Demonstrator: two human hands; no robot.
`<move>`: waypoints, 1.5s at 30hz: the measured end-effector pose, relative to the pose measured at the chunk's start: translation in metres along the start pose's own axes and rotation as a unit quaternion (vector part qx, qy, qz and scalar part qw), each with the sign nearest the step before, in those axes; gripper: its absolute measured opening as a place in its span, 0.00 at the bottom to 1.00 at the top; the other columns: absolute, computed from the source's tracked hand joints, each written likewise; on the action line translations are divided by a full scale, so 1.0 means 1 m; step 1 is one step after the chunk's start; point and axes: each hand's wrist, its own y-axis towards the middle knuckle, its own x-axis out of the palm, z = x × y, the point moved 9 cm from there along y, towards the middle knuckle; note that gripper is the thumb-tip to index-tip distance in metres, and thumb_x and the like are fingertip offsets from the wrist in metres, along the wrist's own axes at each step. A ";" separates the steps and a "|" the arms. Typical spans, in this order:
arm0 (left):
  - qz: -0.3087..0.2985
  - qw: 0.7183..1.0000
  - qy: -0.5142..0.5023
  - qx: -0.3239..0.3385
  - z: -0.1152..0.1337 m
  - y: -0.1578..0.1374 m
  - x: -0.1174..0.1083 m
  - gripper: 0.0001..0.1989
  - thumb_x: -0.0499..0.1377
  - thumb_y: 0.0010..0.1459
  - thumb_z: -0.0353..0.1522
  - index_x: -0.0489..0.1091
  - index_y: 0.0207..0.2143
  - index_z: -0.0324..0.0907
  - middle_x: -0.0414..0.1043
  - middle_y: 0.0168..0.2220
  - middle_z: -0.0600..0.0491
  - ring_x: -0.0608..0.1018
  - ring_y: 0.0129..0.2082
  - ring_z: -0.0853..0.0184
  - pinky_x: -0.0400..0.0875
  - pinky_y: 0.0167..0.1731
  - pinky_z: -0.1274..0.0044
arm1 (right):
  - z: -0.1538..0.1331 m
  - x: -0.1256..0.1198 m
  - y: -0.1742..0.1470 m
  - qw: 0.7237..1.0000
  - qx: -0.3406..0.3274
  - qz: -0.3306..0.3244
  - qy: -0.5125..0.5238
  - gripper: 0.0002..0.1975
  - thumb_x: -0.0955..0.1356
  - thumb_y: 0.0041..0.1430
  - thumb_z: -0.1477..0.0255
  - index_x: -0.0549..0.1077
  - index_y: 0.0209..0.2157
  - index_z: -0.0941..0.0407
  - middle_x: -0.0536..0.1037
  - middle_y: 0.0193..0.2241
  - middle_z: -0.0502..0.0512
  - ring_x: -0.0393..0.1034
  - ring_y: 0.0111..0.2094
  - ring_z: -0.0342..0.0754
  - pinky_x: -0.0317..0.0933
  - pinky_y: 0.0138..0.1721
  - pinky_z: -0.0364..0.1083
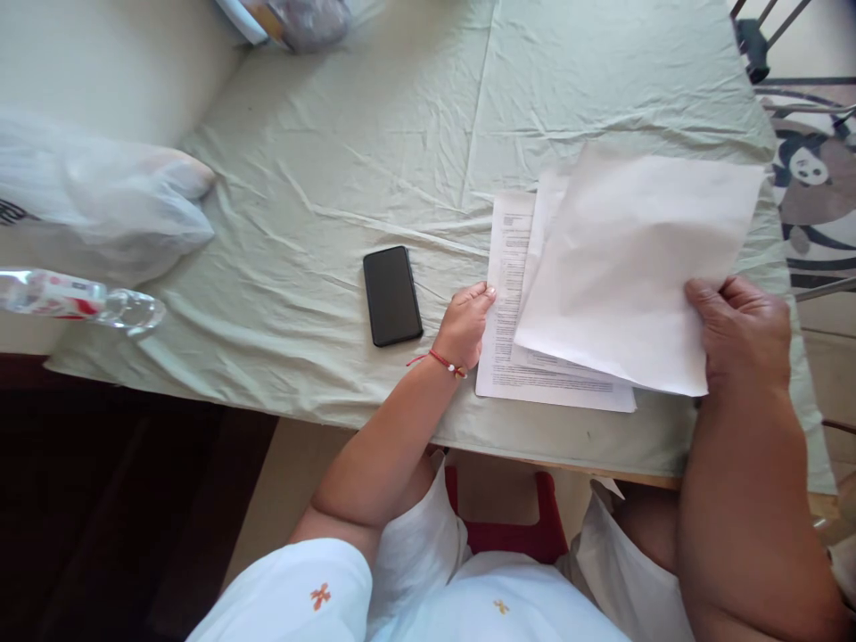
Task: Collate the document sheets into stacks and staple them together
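Note:
My left hand (466, 323) pinches the left edge of a printed sheet (503, 343), thumb on top, at the side of a small stack of papers. My right hand (744, 332) grips the right edge of a blank-looking white sheet (629, 267), which is tilted and overlaps the papers below. Between the two lies another white sheet (547, 209), mostly covered. The lower papers carry lines of small print, too small to read. To the left of my left hand a black smartphone (393, 296) lies on the cloth with its screen dark.
A pale green, wrinkled tablecloth (321, 267) covers the table. At the left are a white plastic bag (100, 205) and a clear bottle (80, 299) on its side. Another bag (311, 20) stands at the back. Under the front edge shows a red stool (514, 538).

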 end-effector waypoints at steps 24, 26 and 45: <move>0.037 0.999 0.009 0.022 0.003 0.000 0.000 0.09 0.56 0.61 0.25 0.73 0.28 0.37 0.79 0.33 0.48 0.81 0.47 0.61 0.71 0.54 0.71 | 0.006 0.016 -0.006 0.998 -0.001 -0.060 -0.023 0.11 0.74 0.47 0.68 0.82 0.34 0.55 0.79 0.25 0.48 0.68 0.24 0.41 0.65 0.28 0.42; 0.038 0.999 0.018 0.031 0.003 0.002 -0.001 0.11 0.55 0.62 0.24 0.71 0.27 0.37 0.78 0.32 0.49 0.81 0.46 0.62 0.71 0.54 0.73 | 0.008 0.020 -0.008 0.997 0.005 -0.072 -0.012 0.12 0.74 0.46 0.67 0.83 0.35 0.55 0.79 0.24 0.48 0.68 0.23 0.41 0.65 0.28 0.42; 0.079 0.997 0.002 0.026 0.000 0.007 -0.006 0.12 0.56 0.61 0.29 0.69 0.23 0.39 0.77 0.28 0.49 0.82 0.44 0.60 0.75 0.47 0.72 | 0.009 0.036 -0.022 0.996 0.011 -0.092 0.014 0.07 0.73 0.47 0.68 0.82 0.31 0.54 0.77 0.22 0.46 0.67 0.21 0.40 0.63 0.25 0.40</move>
